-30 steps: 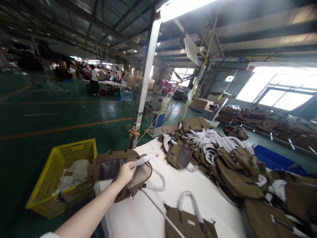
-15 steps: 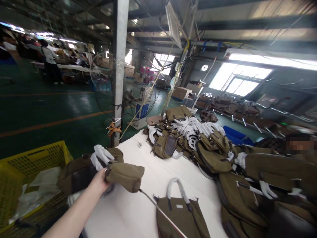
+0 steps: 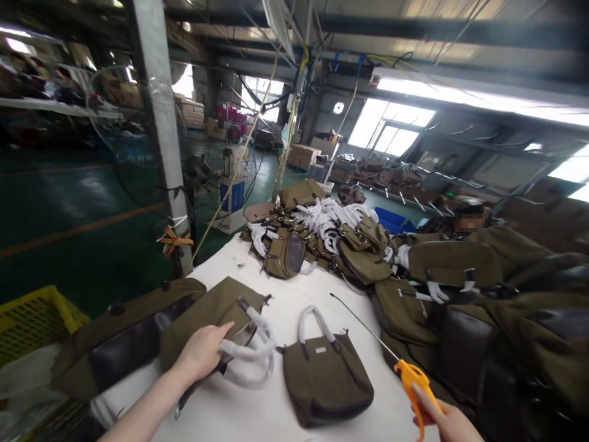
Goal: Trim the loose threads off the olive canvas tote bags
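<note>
Head view of a white-covered bench (image 3: 285, 417) carrying olive canvas bags. Two hands are visible, both the person's own. Three bags lie singly on the near part of the bench: a small tote (image 3: 324, 383) at centre, upright to the viewer, its white-wrapped handle pointing to the far side; a flat bag (image 3: 207, 313) just left of it, with paper-wrapped handles (image 3: 251, 356) curled at its near right corner; and a larger bag with a dark leather panel (image 3: 124, 337) at the left edge, partly under the flat bag. One heap of further bags (image 3: 331, 236), too many and too overlapped to count, fills the far centre; a second mass of bags (image 3: 497, 307) occupies the right side.

The left hand (image 3: 202, 353) reaches forward from the near left, forearm bare, palm down, fingers closed on the flat bag's near edge, beside the wrapped handles. The right hand (image 3: 448, 423) enters at the near right corner, closed around the orange grip of one tool (image 3: 411, 374), whose thin metal rod (image 3: 363, 325) slants toward the far left, ending above the bench short of the heap.

One yellow crate (image 3: 32, 319) stands on the floor at the near left. One grey pillar (image 3: 161, 135) rises beyond the bench's far left corner. A second person is partly visible behind the bags on the right.
</note>
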Available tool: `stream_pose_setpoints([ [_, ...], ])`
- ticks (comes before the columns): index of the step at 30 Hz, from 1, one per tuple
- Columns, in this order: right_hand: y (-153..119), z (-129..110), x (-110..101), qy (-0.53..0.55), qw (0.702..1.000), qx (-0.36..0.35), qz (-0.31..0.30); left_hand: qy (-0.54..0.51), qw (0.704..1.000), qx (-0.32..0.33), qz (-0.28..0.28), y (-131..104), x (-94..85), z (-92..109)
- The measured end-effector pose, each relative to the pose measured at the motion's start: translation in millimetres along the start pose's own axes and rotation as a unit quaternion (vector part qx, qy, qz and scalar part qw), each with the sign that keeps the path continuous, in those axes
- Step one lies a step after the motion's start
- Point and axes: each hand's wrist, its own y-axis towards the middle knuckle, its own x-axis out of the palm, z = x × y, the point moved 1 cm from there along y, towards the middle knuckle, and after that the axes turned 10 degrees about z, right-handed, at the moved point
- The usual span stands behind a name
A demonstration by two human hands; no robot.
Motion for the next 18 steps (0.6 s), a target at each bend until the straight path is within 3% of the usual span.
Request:
stream_pose_setpoints([
  [2,11.7,25.0,0.1,-0.029,0.999,0.029,0.017,-0.002,0.997,-0.004,-0.08,-20.1,34.9,-7.6],
  [4,20.6,42.5,4.9,-0.102,0.993,0.015,0.062,0.002,0.984,-0.026,-0.174,-45.1,68.8,-15.5],
  [7,31.5,38.6,29.5,-0.183,0.978,-0.03,0.1,0.038,0.966,-0.054,-0.249,-78.2,104.0,-27.8],
  [10,41.6,1.5,76.9,-0.164,0.981,-0.085,0.06,0.029,0.965,-0.067,-0.25,-91.2,118.2,-44.4],
  [13,51.1,-46.5,135.2,-0.125,0.984,-0.129,-0.008,-0.041,0.973,-0.078,-0.211,-87.4,123.3,-65.2],
  [18,71.8,-117.0,221.9,-0.056,0.987,-0.128,-0.08,-0.135,0.973,-0.129,-0.139,-82.0,139.4,-96.2],
])
